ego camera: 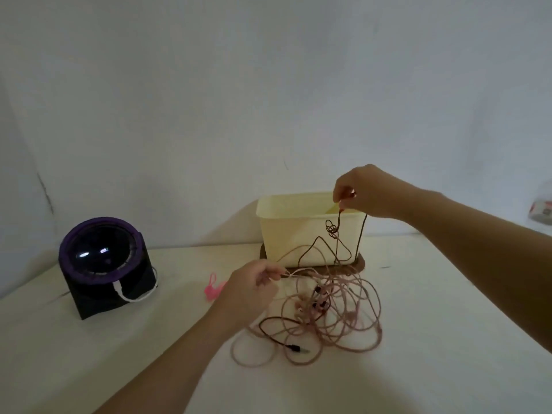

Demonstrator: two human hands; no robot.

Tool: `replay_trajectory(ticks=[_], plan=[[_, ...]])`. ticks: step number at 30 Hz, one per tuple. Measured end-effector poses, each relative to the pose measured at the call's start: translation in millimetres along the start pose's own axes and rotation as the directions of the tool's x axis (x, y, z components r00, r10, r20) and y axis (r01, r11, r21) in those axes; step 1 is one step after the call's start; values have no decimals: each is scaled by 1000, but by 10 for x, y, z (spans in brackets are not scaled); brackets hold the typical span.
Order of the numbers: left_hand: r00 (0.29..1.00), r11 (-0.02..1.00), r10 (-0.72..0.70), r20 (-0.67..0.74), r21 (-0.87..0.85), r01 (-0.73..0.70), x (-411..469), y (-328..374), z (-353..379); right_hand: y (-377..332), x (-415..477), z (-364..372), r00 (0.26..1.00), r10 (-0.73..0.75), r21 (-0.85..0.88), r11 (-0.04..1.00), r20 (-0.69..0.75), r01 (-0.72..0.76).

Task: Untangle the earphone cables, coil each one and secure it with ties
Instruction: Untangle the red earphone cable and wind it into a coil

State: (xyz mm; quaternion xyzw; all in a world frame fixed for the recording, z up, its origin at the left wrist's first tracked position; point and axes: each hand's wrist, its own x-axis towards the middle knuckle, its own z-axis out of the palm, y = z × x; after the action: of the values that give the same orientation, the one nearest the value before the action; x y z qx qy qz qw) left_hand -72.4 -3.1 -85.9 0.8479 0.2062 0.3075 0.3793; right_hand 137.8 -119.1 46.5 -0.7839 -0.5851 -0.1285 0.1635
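Note:
A tangle of pale pink earphone cables (343, 312) lies in loose loops on the white table, mixed with a dark brown cable (336, 234). My right hand (367, 191) is raised above the cream box and pinches the dark cable's upper end, so the cable hangs down with a small knot in it. My left hand (254, 288) is low over the table and pinches a pink strand at the left of the tangle. A black plug (294, 348) lies at the front of the pile. Pink ties (212, 286) lie on the table, just left of my left hand.
A cream plastic box (286, 234) stands on a dark brown lid behind the tangle. A black and purple round speaker (103, 261) with a white cord sits at the left. The white wall rises close behind. A small packet (542, 209) shows at the right edge.

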Motion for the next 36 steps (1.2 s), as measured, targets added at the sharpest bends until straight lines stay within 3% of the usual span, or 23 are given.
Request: replay_trajectory(ticks=[4,11,14,16,18,23,28,31,34,36], plan=[[996,995,90,-26,43,-89,460,537,-13,-140,101,-329,992,-76,124,988,-98,88],[993,988,116,19,104,-117,992,1096,78,-186,39,-663,973,-117,223,961,-197,161],[998,989,10,-61,-149,-19,1134,1235,-10,-49,-18,-747,970,-88,207,969,-228,137],[993,926,-59,-101,-376,17,1204,1357,-115,59,-48,-762,971,-30,200,977,-237,79],[988,870,-64,-141,-493,-14,1277,1503,-244,182,-72,-760,969,59,233,973,-240,-2],[994,903,8,-105,-427,-52,1380,1835,-476,360,-101,-565,968,242,411,891,-71,-193],[991,955,57,-122,-283,-90,1447,2083,-556,324,-146,-291,960,200,421,867,194,-265],[984,960,80,-159,-254,-119,1472,2164,-608,353,-117,-134,926,226,357,874,303,-330],[982,960,83,-170,-252,-124,1476,2182,-659,453,-86,-44,872,349,264,855,343,-446],[981,969,98,-169,-207,-133,1474,2161,-685,539,-117,-48,787,446,375,704,427,-603]])
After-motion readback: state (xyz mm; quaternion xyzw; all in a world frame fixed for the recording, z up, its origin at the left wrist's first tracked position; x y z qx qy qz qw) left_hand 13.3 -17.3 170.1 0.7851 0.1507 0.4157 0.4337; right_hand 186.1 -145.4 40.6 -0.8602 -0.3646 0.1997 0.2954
